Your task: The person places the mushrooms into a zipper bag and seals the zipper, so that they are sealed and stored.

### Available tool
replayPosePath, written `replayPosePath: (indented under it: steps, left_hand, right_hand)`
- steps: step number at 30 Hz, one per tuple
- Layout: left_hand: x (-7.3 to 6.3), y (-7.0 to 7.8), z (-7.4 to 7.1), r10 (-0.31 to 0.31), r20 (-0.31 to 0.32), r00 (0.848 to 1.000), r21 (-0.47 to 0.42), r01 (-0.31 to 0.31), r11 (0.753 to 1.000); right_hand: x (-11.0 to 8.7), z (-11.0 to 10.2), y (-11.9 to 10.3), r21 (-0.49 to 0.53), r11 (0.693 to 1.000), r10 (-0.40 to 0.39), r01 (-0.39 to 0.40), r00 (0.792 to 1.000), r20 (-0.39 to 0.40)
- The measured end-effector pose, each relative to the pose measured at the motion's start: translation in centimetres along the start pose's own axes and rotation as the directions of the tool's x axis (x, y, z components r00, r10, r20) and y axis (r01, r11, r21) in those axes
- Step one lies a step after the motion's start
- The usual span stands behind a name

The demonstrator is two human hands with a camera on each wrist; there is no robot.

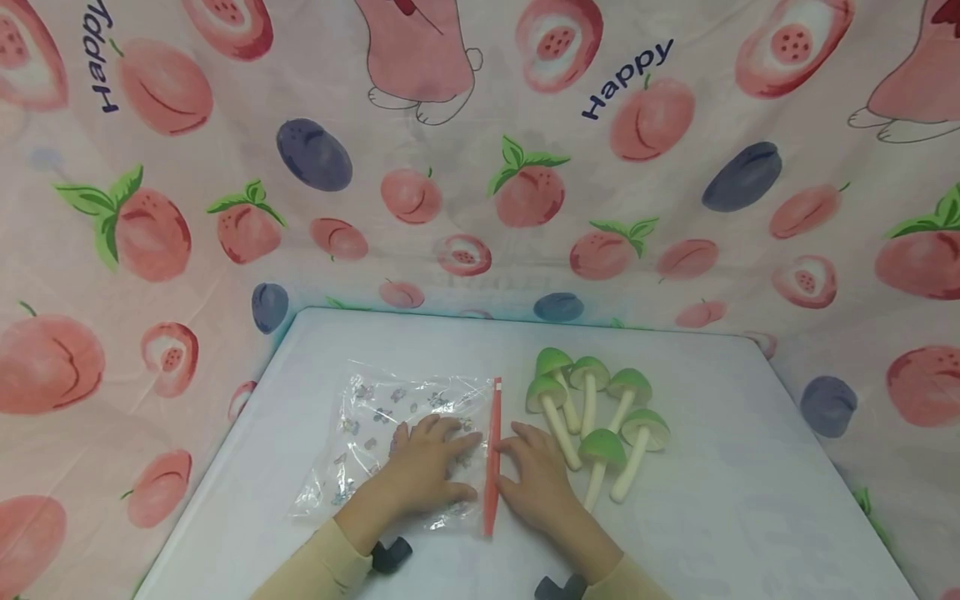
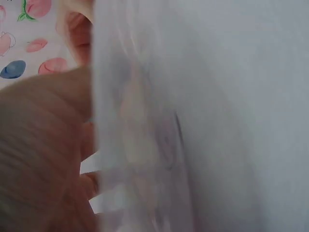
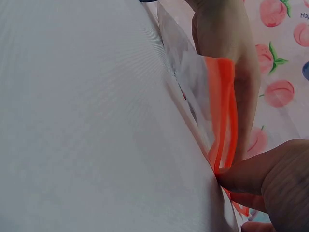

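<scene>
A clear zip bag (image 1: 375, 425) with small dark and coloured figures on it and a red zip strip (image 1: 492, 467) lies on the white table. My left hand (image 1: 423, 471) rests over the bag with its fingers spread toward the strip. At the bag's right edge, my right hand (image 1: 536, 475) pinches the red strip between thumb and fingers. The right wrist view shows that thumb (image 3: 241, 176) right on the strip, with the bag's mouth edge raised a little. In the left wrist view, the blurred clear plastic (image 2: 145, 135) covers part of the left fingers.
Several toy mushrooms (image 1: 603, 450) with green caps and pale stems lie in a group just right of the right hand. The white table (image 1: 750, 500) reaches back to a pink fruit-patterned cloth (image 1: 480, 167). Black wrist mounts (image 1: 392, 554) sit below both hands.
</scene>
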State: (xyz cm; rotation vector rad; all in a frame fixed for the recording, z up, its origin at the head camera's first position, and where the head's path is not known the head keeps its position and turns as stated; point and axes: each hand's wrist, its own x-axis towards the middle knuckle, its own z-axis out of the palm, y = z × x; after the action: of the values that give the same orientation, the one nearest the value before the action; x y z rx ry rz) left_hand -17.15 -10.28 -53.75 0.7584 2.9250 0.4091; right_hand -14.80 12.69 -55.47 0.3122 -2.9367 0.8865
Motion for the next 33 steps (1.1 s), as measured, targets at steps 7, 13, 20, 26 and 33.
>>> replayPosePath:
  steps: [7,13,20,26,33]
  left_hand:
    - [-0.17,0.45,-0.38,-0.011,0.006,1.0,0.008,0.011,1.0]
    - [-0.38,0.41,-0.47,0.011,-0.002,1.0,0.021,-0.011,1.0]
    - [-0.74,0.38,-0.71,0.046,-0.004,0.999,0.04,-0.046,0.998]
    - [-0.82,0.3,-0.74,0.105,-0.036,0.994,0.023,-0.104,0.994]
    - [-0.9,0.19,-0.58,0.126,-0.043,0.991,0.006,-0.126,0.992]
  right_hand:
    - [-0.02,0.01,0.12,0.011,1.0,-0.005,0.005,1.0,-0.003]
    - [-0.01,-0.15,-0.06,0.015,1.0,-0.008,0.008,1.0,-0.003]
    - [-0.03,-0.06,-0.15,0.008,1.0,0.009,-0.009,1.0,0.008]
    - [-0.07,-0.02,-0.15,0.011,1.0,-0.002,0.002,1.0,-0.006]
    - [-0.14,0.09,-0.16,0.016,1.0,-0.011,0.012,1.0,-0.023]
